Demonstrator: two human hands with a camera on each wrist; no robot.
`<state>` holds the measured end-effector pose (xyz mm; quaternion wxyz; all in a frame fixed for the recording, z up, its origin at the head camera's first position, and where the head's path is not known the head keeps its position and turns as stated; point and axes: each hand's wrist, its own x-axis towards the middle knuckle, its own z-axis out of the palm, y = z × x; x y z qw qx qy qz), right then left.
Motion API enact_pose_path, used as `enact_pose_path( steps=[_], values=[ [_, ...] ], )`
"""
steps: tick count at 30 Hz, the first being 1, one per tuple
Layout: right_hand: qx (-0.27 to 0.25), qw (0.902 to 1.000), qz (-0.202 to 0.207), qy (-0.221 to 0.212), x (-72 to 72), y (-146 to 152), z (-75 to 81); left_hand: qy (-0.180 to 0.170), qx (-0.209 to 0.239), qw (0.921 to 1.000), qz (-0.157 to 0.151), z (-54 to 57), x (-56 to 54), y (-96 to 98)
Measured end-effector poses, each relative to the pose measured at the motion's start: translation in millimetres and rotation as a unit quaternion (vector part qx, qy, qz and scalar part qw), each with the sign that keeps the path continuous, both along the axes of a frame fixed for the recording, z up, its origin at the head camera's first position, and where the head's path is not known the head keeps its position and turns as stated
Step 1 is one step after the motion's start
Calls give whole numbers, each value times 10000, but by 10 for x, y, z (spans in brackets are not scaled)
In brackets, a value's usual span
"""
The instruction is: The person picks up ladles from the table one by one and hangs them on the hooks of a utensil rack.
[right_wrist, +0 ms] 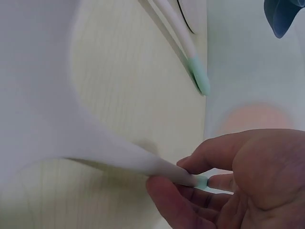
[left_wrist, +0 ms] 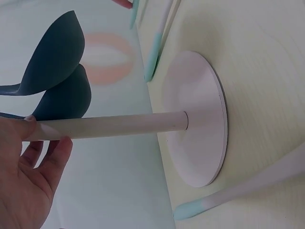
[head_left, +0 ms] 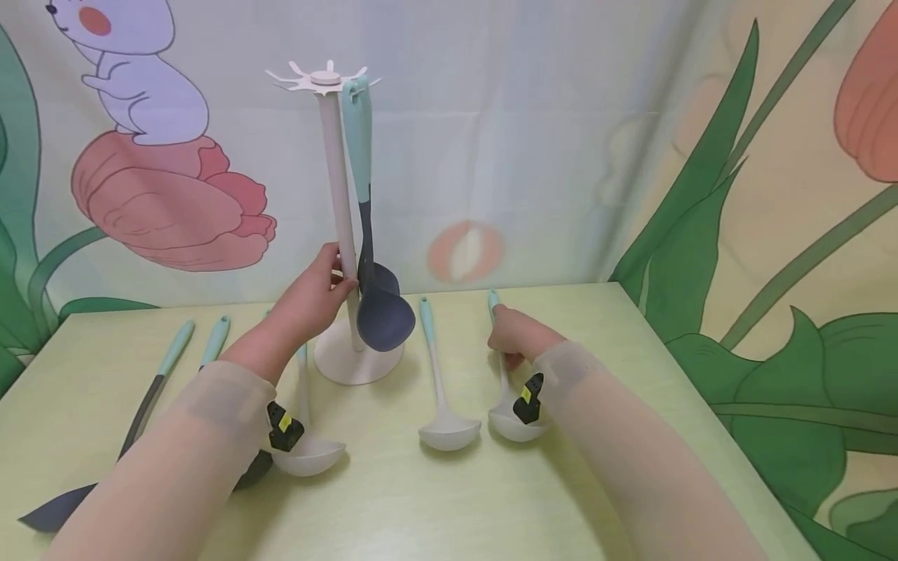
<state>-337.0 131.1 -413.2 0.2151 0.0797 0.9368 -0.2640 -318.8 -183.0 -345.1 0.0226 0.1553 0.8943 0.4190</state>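
Note:
My left hand (head_left: 316, 292) grips the pale pink post (left_wrist: 119, 126) of a utensil stand, whose round base (left_wrist: 205, 157) stands on the table. Two dark ladles (head_left: 384, 315) with mint handles hang from the stand's hooked top (head_left: 325, 79), one behind the other. Over on the right, my right hand (head_left: 515, 331) pinches the handle of a pale ladle (right_wrist: 119, 152) near its mint end; the bowl is at the near end. Between the stand and that hand lies another pale ladle (head_left: 449, 432), its mint handle (right_wrist: 200, 76) pointing at the back edge.
Left of the stand lie a dark turner-like utensil (head_left: 59, 506), a second mint-handled utensil (head_left: 216, 339) partly behind my left sleeve, and a pale ladle (head_left: 312, 458). The table (head_left: 393, 506) ends at a printed cloth (head_left: 533, 156) behind.

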Motion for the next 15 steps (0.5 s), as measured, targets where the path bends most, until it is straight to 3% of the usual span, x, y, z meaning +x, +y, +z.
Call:
enact_pose_path(
  steps=[6, 15],
  values=[
    [-331, 9990, -80, 280, 46, 25, 78, -330, 433, 9985, -98, -11, 8, 19],
    [-619, 9934, 170, 950, 90, -19, 287, -311, 672, 9972, -21, -27, -22, 3]
  ],
)
